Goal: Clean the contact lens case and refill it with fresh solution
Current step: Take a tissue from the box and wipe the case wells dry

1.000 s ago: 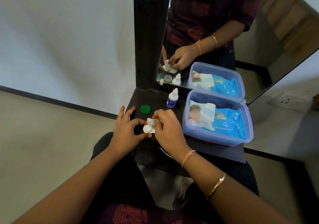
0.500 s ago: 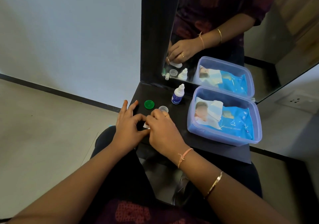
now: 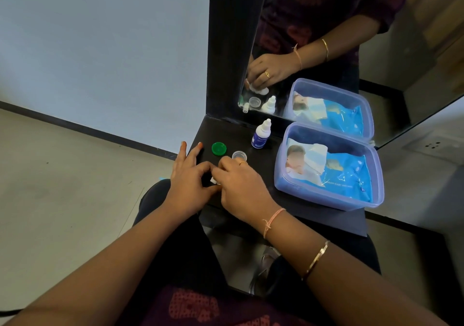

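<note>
My left hand (image 3: pixel 187 182) and my right hand (image 3: pixel 241 187) meet at the front of the black shelf (image 3: pixel 296 207). Between their fingertips only a small white bit of the contact lens case and tissue (image 3: pixel 213 180) shows; the rest is hidden by my fingers. The mirror shows the white case pressed under my fingers. A green cap (image 3: pixel 219 148) lies just beyond my left fingers. A clear cap (image 3: pixel 239 155) sits by my right knuckles. The small white solution bottle (image 3: pixel 261 135) with a blue label stands upright behind them, cap on.
A blue plastic tub (image 3: pixel 281 175) holding a blue wipes pack fills the right half of the shelf. A mirror (image 3: pixel 326 49) rises behind it with a black frame. The shelf's left edge drops to the floor beside my left hand.
My hands have dropped closer to the shelf and closed over the white tissue and case, which showed plainly before. The clear cap has come into sight beyond my right hand.
</note>
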